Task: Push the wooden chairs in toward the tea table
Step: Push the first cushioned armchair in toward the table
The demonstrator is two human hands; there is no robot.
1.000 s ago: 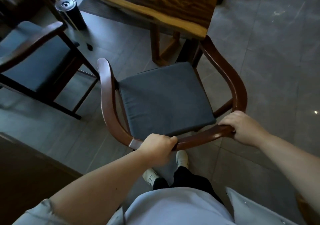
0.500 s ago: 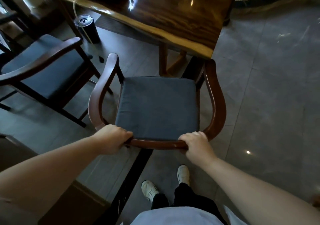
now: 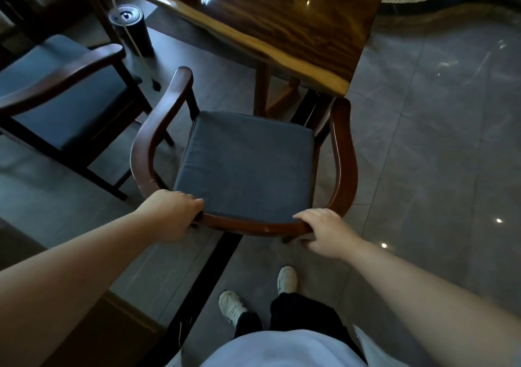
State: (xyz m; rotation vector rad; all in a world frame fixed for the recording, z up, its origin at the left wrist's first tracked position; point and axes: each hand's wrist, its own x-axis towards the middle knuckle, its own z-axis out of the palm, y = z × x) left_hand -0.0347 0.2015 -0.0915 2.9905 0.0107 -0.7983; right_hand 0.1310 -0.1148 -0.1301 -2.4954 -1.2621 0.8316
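A wooden armchair [image 3: 342,152] with a dark grey seat cushion stands in front of me, facing the glossy wooden tea table [image 3: 282,28]. Its front edge sits just at the table's near corner. My left hand [image 3: 172,214] grips the curved backrest rail on the left. My right hand [image 3: 324,232] holds the same rail on the right, fingers over the top. A second wooden chair [image 3: 64,70] with a dark cushion stands to the left, apart from the table.
A black cylinder [image 3: 131,32] with a pale cord stands on the floor under the table's left side. Dark furniture [image 3: 70,324] sits at the lower left. My feet in white shoes [image 3: 286,279] are just behind the chair. Grey tiled floor [image 3: 437,155] spreads to the right.
The chair has turned to face the table squarely and slid closer to it. Both hands kept their hold on the backrest rail, shifting nearer together.
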